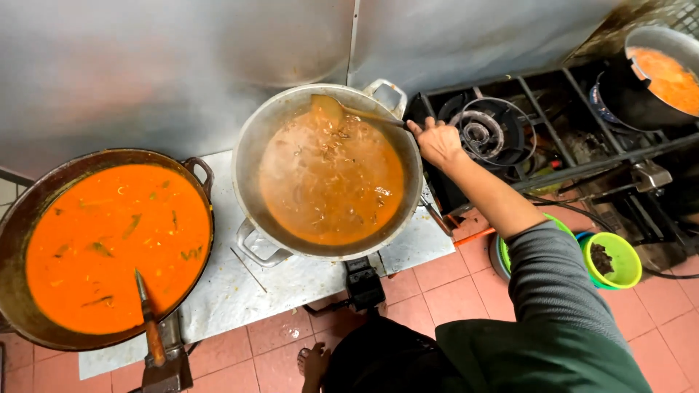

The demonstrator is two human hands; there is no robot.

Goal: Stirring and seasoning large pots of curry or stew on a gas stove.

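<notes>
My right hand (437, 142) grips the handle of a long wooden ladle (329, 109). The ladle's bowl rests at the far rim of a large metal pot (251, 156) filled with brown curry. That pot stands on a low foil-covered burner stand (240, 287). To its left sits a wide dark wok (14, 218) of orange curry, with a wooden-handled spoon (149, 320) leaning in at its near edge. My left hand is out of view.
A black gas stove (524, 138) stands to the right, one burner bare, and a pot of orange sauce (666, 73) at the far right. Green plastic bowls (615, 262) lie on the red tiled floor. My bare foot (313, 364) shows below. A steel wall is behind.
</notes>
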